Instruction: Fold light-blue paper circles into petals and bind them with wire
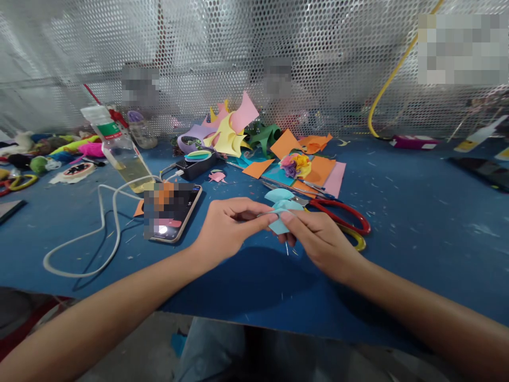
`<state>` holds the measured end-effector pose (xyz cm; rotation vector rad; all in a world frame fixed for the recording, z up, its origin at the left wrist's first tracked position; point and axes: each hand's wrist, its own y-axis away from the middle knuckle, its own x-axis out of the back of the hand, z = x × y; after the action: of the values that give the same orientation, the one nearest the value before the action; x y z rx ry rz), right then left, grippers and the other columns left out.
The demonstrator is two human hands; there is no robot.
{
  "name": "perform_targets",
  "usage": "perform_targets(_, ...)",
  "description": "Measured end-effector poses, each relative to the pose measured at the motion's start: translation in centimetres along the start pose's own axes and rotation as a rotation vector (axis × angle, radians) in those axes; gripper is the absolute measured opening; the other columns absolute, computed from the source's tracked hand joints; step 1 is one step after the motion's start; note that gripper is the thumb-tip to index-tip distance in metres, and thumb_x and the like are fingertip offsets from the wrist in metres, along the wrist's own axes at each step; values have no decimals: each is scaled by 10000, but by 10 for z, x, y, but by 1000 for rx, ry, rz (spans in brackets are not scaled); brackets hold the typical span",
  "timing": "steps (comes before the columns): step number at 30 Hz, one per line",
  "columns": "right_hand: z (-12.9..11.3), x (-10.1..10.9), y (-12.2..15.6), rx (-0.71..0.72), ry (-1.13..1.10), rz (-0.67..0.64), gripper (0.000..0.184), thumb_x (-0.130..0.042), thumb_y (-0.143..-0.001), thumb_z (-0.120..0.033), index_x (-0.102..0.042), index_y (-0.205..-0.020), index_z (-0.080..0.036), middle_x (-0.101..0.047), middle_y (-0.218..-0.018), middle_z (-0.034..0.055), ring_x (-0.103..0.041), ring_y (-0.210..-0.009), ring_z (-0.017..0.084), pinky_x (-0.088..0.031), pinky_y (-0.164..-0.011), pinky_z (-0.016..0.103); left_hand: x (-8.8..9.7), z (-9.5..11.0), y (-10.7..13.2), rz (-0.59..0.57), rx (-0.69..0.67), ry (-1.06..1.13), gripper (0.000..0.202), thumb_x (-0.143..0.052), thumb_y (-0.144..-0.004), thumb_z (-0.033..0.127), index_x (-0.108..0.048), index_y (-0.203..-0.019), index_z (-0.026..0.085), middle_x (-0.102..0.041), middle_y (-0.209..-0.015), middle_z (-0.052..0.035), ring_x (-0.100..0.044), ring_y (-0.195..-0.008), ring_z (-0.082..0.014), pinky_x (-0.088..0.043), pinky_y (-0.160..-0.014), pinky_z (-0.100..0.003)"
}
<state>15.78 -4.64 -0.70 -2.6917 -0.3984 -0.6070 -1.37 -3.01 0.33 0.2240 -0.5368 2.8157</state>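
Observation:
Between both hands is a light blue paper piece (pixel 279 225) with rounded petal-like parts, held above the table's front half. My left hand (pixel 234 223) pinches its left side with thumb and fingers. From the right, my right hand (pixel 314 233) grips the same paper, thumb on top and fingers curled beneath. A thin pale strand hangs below the fingers. Just behind the hands lie scissors (pixel 350 215) with red and yellow handles, their blades partly hidden by the paper. A multicoloured crumpled paper flower (pixel 296 165) rests farther back on orange sheets.
A phone (pixel 175 212) with a white cable (pixel 115 228) lies left of my hands. A tilted bottle (pixel 123 154) stands behind it. Coloured paper scraps (pixel 226 132) are heaped at the back, before a perforated metal screen (pixel 338 63). Yarn (pixel 59 151) lies far left.

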Motion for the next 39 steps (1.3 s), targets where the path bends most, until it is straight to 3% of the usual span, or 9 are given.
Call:
perform_targets(4,-3,11,-8,-34,-127,125,117,-625,-747,-311,-596,-748,-198,-587,-627,-21,-560,-557,107,-463,-538,233,0,-1,-3,12,-51,-103,114,-704,-685,262,-716,-758,175,-671,-658,-18,-576,-519,-98,-443,-449,-204)
perform_targets(7,-7,22,-15,-83,-210,167,149,-694,-677,-316,-622,-746,-205,-601,-582,-25,-579,-539,114,-498,-551,251,0,6,-12,15,5,-118,152,-720,-661,261,-709,-783,173,-665,-611,-10,-541,-473,-97,-399,-408,-208)
perform_targets(9,-10,30,-20,-105,-226,164,146,-696,-674,-330,-625,-726,-213,-606,-589,-23,-594,-555,119,-516,-576,262,0,11,-22,-29,14,-86,208,-725,-647,233,-697,-842,167,-686,-671,-18,-591,-544,-118,-447,-469,-215)
perform_targets(15,3,54,-38,-198,-15,-14,204,-616,-736,-401,-614,-778,-201,-654,-748,13,-637,-721,149,-528,-683,281,-7,-3,-52,-163,23,-215,260,-652,-697,213,-663,-944,132,-684,-908,-71,-624,-721,-139,-504,-656,-265)
perform_targets(18,21,62,-43,-208,211,-96,215,-633,-718,-358,-620,-827,-174,-659,-674,27,-621,-631,156,-500,-582,271,-17,-18,-55,-135,-31,-356,326,-634,-714,224,-626,-1031,149,-656,-996,-77,-611,-797,-152,-497,-676,-265)
perform_targets(21,37,62,-45,-200,317,-105,176,-605,-739,-314,-624,-827,-163,-664,-657,32,-613,-608,160,-469,-547,266,-24,-30,-55,-188,-156,-536,242,-584,-766,237,-636,-992,167,-647,-1020,-65,-594,-864,-152,-480,-716,-254)
perform_targets(26,52,50,-50,-142,466,-103,92,-603,-731,-227,-638,-783,-160,-665,-661,35,-613,-637,163,-448,-591,271,-24,-44,-60,-330,-172,-628,121,-598,-766,237,-700,-776,173,-685,-822,-36,-603,-760,-152,-456,-679,-249)
perform_targets(31,55,45,-55,-70,583,-103,74,-616,-718,-215,-655,-753,-163,-671,-736,62,-602,-691,187,-428,-617,291,-21,-52,-64,-418,-186,-689,91,-633,-745,227,-709,-783,195,-688,-882,-21,-607,-806,-156,-442,-707,-240)
perform_targets(39,64,46,-60,20,656,-147,129,-595,-742,-159,-673,-840,-186,-668,-768,32,-596,-723,170,-419,-661,277,-23,-55,-64,-432,-230,-720,132,-579,-790,214,-704,-809,175,-684,-876,-37,-612,-806,-155,-446,-744,-248)
